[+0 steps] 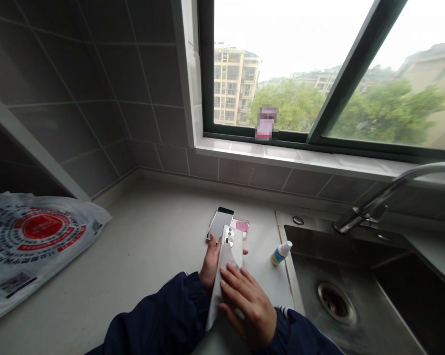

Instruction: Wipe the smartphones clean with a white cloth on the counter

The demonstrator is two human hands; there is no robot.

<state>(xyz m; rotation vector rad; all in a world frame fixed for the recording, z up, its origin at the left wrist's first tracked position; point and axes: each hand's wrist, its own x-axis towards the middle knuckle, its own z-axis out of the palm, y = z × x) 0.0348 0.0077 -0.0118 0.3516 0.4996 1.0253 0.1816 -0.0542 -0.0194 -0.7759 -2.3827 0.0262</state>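
Note:
My left hand (pixel 208 264) is closed around a white smartphone (pixel 237 242), tilted with its back and camera lenses facing up. A thin white wiping cloth (pixel 215 296) lies over the lower part of the phone and hangs down past it. My right hand (pixel 249 303) rests on the cloth, fingers stretched out and lying flat. Just beyond the phone, a second phone (pixel 221 223) with a grey screen face lies on the counter. It partly covers a clear phone case (pixel 246 231) with a pink piece (pixel 242 226) on it.
A small white-capped spray bottle (pixel 280 253) stands right of my hands, near the steel sink (pixel 299 246). The chrome faucet (pixel 362 213) arches over the sink. At left, a printed plastic bag (pixel 41 236) sits on the white counter (pixel 141 236). A window sill (pixel 281 160) runs behind.

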